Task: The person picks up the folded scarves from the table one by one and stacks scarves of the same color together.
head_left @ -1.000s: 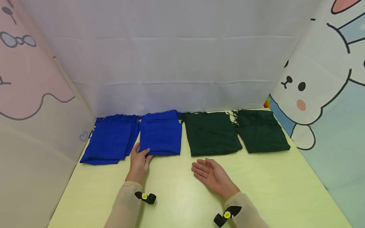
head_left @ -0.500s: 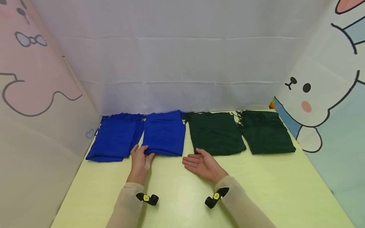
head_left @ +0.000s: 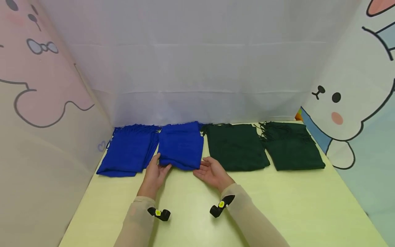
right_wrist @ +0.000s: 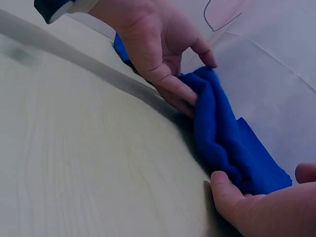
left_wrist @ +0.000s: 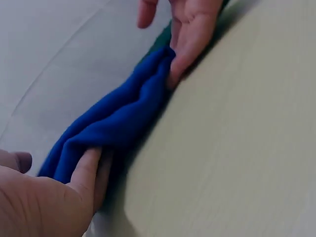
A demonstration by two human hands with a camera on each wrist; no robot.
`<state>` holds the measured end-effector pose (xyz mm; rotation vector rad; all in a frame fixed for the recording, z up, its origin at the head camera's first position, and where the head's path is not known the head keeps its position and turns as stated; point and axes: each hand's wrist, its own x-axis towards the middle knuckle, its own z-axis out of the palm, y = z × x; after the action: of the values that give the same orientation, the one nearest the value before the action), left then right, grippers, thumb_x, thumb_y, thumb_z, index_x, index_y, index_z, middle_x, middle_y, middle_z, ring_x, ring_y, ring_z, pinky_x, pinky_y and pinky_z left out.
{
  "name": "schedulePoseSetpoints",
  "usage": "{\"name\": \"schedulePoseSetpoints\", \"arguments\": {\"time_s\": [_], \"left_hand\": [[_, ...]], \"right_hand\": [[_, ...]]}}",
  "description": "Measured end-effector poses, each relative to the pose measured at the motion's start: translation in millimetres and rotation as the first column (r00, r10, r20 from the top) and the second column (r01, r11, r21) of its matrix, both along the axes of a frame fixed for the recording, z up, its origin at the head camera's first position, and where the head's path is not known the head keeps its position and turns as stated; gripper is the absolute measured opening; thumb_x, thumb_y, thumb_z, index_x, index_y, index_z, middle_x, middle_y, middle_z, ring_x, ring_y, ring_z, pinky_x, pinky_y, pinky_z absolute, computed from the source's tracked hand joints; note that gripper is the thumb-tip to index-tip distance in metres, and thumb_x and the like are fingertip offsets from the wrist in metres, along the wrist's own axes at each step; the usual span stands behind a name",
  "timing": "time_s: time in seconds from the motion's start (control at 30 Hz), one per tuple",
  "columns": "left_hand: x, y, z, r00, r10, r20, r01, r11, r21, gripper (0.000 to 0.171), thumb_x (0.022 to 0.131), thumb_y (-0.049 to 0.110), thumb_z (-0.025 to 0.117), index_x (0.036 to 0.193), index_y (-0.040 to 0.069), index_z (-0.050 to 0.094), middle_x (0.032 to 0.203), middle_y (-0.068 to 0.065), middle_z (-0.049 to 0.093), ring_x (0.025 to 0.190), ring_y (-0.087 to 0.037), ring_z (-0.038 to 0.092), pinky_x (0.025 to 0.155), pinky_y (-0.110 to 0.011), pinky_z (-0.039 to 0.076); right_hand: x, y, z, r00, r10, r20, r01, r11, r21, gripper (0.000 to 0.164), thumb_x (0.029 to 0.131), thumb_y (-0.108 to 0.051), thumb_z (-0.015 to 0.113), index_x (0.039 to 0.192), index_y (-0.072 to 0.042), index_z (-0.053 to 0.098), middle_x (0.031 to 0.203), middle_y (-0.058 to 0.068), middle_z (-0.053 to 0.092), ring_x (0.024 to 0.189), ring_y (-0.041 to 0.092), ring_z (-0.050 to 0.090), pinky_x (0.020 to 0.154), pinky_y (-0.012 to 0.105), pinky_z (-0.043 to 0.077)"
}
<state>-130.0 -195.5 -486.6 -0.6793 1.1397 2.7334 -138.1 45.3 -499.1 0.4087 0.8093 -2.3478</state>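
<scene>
The inner blue cloth [head_left: 180, 145], folded into a rough square, is shown second from the left in a row of four along the rear of the bench [head_left: 191, 219]. To its left is placed the outer blue cloth [head_left: 126, 151]; to its right, the inner green cloth [head_left: 236, 147] and the outer green cloth [head_left: 294, 149]. A white sheet [head_left: 197, 68] is hung behind.

The front edge of the inner blue cloth is bunched into soft folds and appears slightly raised between both hands. By the left hand [head_left: 155, 176], the front left corner is supported: the fingers [left_wrist: 85, 170] are extended and tucked under the fold, the thumb is spread away from them, and no firm pinch is seen. By the right hand [head_left: 213, 174], the front right corner is touched with nearly straight fingers, the thumb being held apart; how much weight is borne there cannot be told.

As judged from the layout, folding and lining up are largely done. The raised edge is apparently left to be smoothed, and the staggered layers at the right side of the outer blue cloth could also be squared.
</scene>
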Motion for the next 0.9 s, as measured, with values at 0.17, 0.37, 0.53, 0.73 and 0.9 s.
{"name": "schedulePoseSetpoints", "arguments": {"time_s": [0.17, 0.37, 0.53, 0.73, 0.9], "left_hand": [[0.2, -6.2, -16.1, 0.990, -0.137, 0.032, 0.137, 0.895, -0.424, 0.070, 0.107, 0.033, 0.045, 0.160, 0.017, 0.003, 0.162, -0.019, 0.013, 0.142, -0.034, 0.033, 0.106, -0.038, 0.045], [6.5, -20.1, -24.2, 0.984, -0.176, 0.029, 0.168, 0.865, -0.472, 0.068, 0.106, 0.009, 0.045, 0.160, 0.014, 0.005, 0.161, -0.019, 0.018, 0.140, -0.035, 0.038, 0.093, -0.030, 0.054], [11.7, -26.2, -20.3, 0.971, -0.239, 0.013, 0.221, 0.874, -0.432, 0.063, 0.106, 0.006, 0.045, 0.160, 0.009, 0.011, 0.159, -0.018, 0.024, 0.131, -0.026, 0.049, 0.098, -0.030, 0.051], [13.2, -19.3, -18.4, 0.956, -0.292, 0.019, 0.274, 0.868, -0.413, 0.061, 0.106, 0.005, 0.044, 0.159, 0.008, 0.015, 0.156, -0.019, 0.029, 0.124, -0.021, 0.055, 0.098, -0.031, 0.051], [16.9, -16.5, -18.7, 0.950, -0.311, 0.021, 0.289, 0.853, -0.435, 0.061, 0.106, 0.004, 0.044, 0.159, 0.007, 0.014, 0.157, -0.020, 0.027, 0.137, -0.033, 0.042, 0.097, -0.032, 0.051]], "right_hand": [[0.6, -4.3, -6.6, 1.000, -0.027, 0.015, 0.027, 0.999, 0.022, 0.066, 0.101, -0.018, 0.046, 0.152, 0.011, 0.014, 0.159, 0.034, 0.011, 0.145, 0.051, 0.017, 0.118, 0.054, 0.023], [1.0, -13.0, -5.8, 1.000, 0.008, -0.004, -0.008, 1.000, 0.017, 0.063, 0.101, -0.018, 0.043, 0.150, 0.011, 0.017, 0.156, 0.035, 0.018, 0.145, 0.051, 0.019, 0.118, 0.054, 0.022], [-0.9, -17.0, -0.5, 1.000, 0.002, -0.019, -0.001, 0.999, 0.035, 0.054, 0.101, -0.016, 0.043, 0.146, 0.011, 0.028, 0.151, 0.033, 0.032, 0.142, 0.046, 0.030, 0.118, 0.055, 0.024], [-2.8, -11.7, 1.0, 0.999, -0.028, -0.033, 0.032, 0.994, 0.109, 0.047, 0.102, -0.010, 0.046, 0.144, 0.009, 0.038, 0.143, 0.028, 0.047, 0.133, 0.038, 0.047, 0.113, 0.053, 0.034], [-3.5, -12.7, 0.1, 0.998, -0.024, -0.066, 0.035, 0.983, 0.178, 0.048, 0.101, -0.007, 0.049, 0.145, 0.009, 0.037, 0.144, 0.028, 0.046, 0.132, 0.036, 0.049, 0.112, 0.052, 0.036]]}}
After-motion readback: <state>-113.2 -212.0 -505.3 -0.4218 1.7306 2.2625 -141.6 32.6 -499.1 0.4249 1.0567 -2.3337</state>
